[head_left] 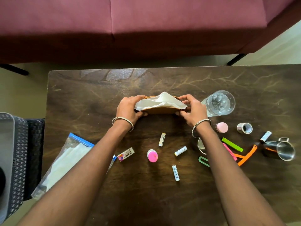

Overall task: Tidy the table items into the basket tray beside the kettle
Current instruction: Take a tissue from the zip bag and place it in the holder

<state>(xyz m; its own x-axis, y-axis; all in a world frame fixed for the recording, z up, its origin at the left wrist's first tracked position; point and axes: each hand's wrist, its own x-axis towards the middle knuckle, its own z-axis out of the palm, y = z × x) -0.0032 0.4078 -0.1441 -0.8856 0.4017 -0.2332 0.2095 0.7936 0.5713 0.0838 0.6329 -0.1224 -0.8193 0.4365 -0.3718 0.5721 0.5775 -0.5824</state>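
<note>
Head view: both hands (130,108) grip napkin holder (160,110), long axis left-right.

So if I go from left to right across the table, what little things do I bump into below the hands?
Zip bag → Camlin box → pink-capped bottle → Heybright battery → lowest battery → green clip → orange clip → steel cup.

Dark wood table (162,201), worn semi-gloss; on it a brown wooden holder (160,110) with matt white paper napkins (161,101), clear glossy glass (219,103) right of holder, polished metal cup (283,150) far right, glossy plastic bag (65,160) left.
</note>
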